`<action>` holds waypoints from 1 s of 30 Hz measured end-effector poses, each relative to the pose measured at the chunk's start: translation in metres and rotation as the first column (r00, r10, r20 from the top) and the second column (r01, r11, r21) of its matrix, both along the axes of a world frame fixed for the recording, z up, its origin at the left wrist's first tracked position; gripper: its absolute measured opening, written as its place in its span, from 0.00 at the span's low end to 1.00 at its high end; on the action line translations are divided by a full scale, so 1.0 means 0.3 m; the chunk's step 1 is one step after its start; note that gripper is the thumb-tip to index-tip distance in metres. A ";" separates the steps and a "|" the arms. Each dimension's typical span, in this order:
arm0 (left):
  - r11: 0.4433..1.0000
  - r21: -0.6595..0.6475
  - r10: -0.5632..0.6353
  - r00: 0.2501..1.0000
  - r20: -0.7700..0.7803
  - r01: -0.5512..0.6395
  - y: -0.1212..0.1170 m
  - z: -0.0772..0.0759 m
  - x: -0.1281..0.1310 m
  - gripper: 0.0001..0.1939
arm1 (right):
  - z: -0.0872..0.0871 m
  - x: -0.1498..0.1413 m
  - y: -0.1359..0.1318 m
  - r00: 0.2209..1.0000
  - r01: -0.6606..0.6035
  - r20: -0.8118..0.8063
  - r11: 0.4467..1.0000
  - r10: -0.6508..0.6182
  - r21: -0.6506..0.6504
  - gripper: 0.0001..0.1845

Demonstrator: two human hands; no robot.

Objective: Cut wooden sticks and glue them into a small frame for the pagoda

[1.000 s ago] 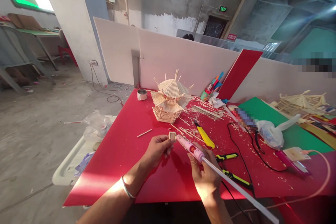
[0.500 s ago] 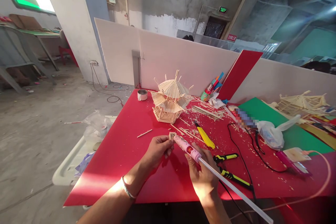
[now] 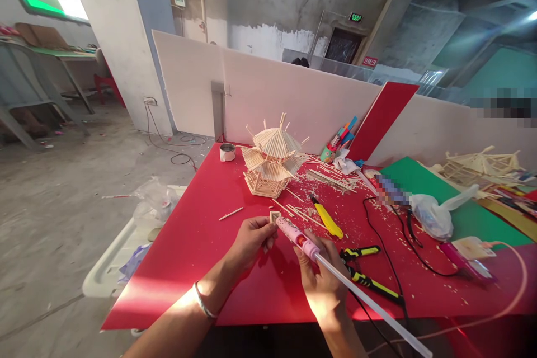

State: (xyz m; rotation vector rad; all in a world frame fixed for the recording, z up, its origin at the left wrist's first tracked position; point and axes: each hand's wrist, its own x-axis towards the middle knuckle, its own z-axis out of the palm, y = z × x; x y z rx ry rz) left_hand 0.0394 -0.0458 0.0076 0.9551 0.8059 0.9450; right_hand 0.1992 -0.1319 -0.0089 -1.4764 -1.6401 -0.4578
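Observation:
Between the fingertips of my left hand (image 3: pixel 254 238) is a small square frame of wooden sticks (image 3: pixel 274 215). My right hand (image 3: pixel 323 271) is wrapped around a pink hot glue gun (image 3: pixel 297 235), and a long translucent glue stick (image 3: pixel 371 302) juts from its rear. The gun's tip is at the small frame; whether it touches cannot be made out. Beyond my hands a pagoda model of wooden sticks (image 3: pixel 274 159) stands upright on the red table (image 3: pixel 193 246). One loose stick (image 3: pixel 230 213) lies to the left of the frame.
Right of the model lie a yellow utility knife (image 3: pixel 327 217), black-and-yellow pliers (image 3: pixel 373 285) and scattered sticks (image 3: pixel 335 179). A round tin (image 3: pixel 227 151) sits at the far left corner. Black cables cross the right side near a plastic bag (image 3: pixel 432 215). A white partition (image 3: pixel 268 84) borders the back.
My right hand has shifted slightly left with the glue gun, bringing its tip closer over the small frame. My left hand has stayed nearly still.

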 end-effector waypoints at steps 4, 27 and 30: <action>1.000 -0.020 0.010 1.000 -0.005 -0.011 -0.002 0.012 -0.002 0.18 | 0.000 0.012 0.002 1.000 0.004 0.008 1.000 -0.004 0.014 0.17; 0.999 -0.048 0.021 1.000 0.010 -0.021 0.013 0.001 -0.010 0.17 | 0.045 0.006 -0.005 0.995 0.045 -0.094 0.996 -0.038 0.073 0.16; 0.998 -0.070 0.008 1.000 0.017 -0.007 0.018 0.003 -0.011 0.15 | 0.047 0.004 -0.007 0.995 0.031 -0.098 0.996 -0.023 0.081 0.16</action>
